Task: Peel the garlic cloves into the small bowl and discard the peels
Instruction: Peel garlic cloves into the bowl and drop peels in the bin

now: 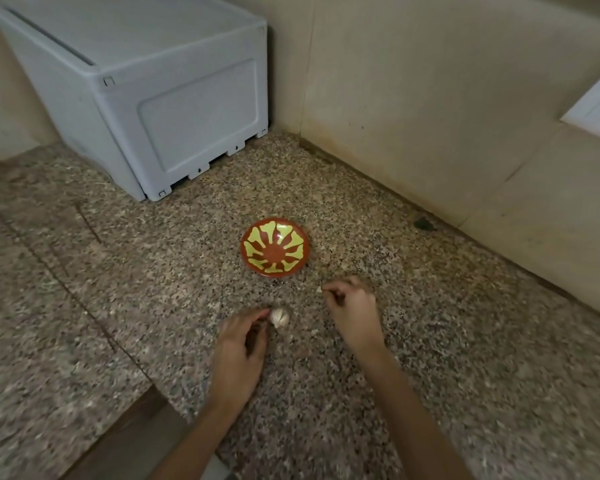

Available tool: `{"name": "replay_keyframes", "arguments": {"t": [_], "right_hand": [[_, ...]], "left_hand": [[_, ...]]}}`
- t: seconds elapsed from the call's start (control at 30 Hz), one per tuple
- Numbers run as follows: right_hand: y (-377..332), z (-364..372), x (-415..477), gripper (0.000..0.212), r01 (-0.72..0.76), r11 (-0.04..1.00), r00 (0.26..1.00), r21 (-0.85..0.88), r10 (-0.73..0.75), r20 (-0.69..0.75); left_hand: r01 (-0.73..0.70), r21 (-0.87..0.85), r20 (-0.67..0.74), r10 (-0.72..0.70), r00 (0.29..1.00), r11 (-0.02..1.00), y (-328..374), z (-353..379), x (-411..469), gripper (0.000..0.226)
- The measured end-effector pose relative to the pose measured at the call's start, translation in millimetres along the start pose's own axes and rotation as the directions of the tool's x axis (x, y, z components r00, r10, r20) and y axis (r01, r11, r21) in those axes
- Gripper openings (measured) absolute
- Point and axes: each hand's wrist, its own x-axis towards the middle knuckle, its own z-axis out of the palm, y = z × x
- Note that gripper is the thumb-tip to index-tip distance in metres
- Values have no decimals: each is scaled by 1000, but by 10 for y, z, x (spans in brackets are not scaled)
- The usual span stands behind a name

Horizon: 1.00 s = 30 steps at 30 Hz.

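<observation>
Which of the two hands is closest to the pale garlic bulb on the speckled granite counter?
The left hand: its fingertips are right at the pale garlic bulb, while the right hand sits apart from it, nearer the red and yellow patterned bowl.

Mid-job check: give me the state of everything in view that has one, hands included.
small bowl: upright on the counter, empty.
garlic: unpeeled, lying on the counter in front of the bowl.
left hand: fingers curled, tips touch the garlic; grip unclear.
right hand: fingers curled, pinches a small pale scrap, probably peel.
grey box: closed, at the back of the counter.
</observation>
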Motion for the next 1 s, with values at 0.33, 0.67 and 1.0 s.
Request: {"name": "replay_keyframes", "arguments": {"t": [0.33,0.67,1.0], "right_hand": [[-255,14,100,33,-29,999,969,31,20,246],[-374,-83,177,16,19,995,1000,99,-19,-3],[-900,298,951,16,165,981,965,-97,-141,220]], "left_hand": [[20,-87,7,-20,1000,996,-3,-51,-1,37],[42,-130,27,-38,999,991,-29,-59,6,34],[65,-140,51,-58,997,988,-22,-81,11,38]]}}
